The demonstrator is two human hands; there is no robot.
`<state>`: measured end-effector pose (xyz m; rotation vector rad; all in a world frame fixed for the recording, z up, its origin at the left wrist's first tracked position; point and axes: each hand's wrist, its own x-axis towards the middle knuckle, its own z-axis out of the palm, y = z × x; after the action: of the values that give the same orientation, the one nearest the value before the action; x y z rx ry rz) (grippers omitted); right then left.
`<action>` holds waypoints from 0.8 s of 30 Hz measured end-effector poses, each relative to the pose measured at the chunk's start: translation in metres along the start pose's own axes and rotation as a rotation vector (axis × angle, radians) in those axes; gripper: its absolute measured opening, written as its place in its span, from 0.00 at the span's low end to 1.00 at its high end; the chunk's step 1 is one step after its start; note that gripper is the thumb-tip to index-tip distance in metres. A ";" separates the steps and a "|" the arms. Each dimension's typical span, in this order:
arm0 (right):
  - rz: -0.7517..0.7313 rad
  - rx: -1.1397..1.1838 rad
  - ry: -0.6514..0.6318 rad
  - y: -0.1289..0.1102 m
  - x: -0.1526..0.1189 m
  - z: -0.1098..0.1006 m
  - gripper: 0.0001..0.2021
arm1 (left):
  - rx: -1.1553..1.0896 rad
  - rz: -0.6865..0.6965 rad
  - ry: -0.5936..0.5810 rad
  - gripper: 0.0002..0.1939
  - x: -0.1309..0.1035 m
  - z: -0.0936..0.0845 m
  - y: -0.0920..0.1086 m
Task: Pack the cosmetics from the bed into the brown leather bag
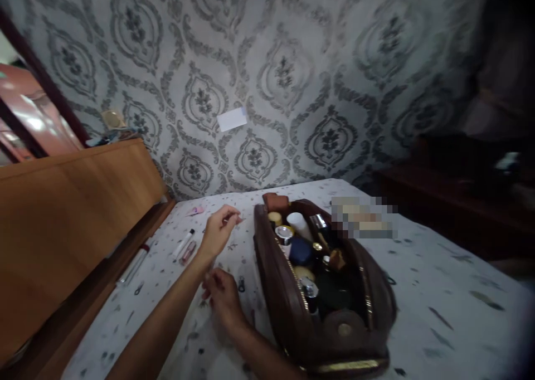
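Note:
My left hand hovers over the patterned white sheet, left of an unzipped brown bag. Its thumb and fingertips are pinched together; anything between them is too small to make out. Closer to me, my right hand is slightly blurred, with fingers curled inward and their inner side hidden. The bag holds several cosmetic containers, among them a white cylinder, a dark blue rounded item and a round yellowish lid. Left of my left hand lie a slim clear tube with a black cap and a pinkish tube.
A long clear stick-like item lies by the wooden bed board. A small pink item rests near the wall. Right of the bag is a pixelated object. Dark furniture and a person are at right.

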<state>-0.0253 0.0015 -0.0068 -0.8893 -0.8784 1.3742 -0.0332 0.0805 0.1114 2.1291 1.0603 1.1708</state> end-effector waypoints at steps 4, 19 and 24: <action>-0.012 -0.040 -0.027 0.000 0.003 -0.002 0.20 | 0.095 -0.149 0.006 0.09 -0.042 -0.015 -0.036; -0.007 -0.140 -0.028 -0.003 0.001 -0.004 0.21 | 0.339 -0.346 0.309 0.12 -0.097 -0.065 -0.110; -0.015 -0.127 -0.014 -0.005 -0.001 -0.003 0.20 | 0.520 -0.454 0.355 0.10 -0.100 -0.081 -0.129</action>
<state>-0.0205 0.0008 -0.0033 -0.9692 -0.9901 1.3245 -0.1869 0.0777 0.0135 1.8907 2.0706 1.1517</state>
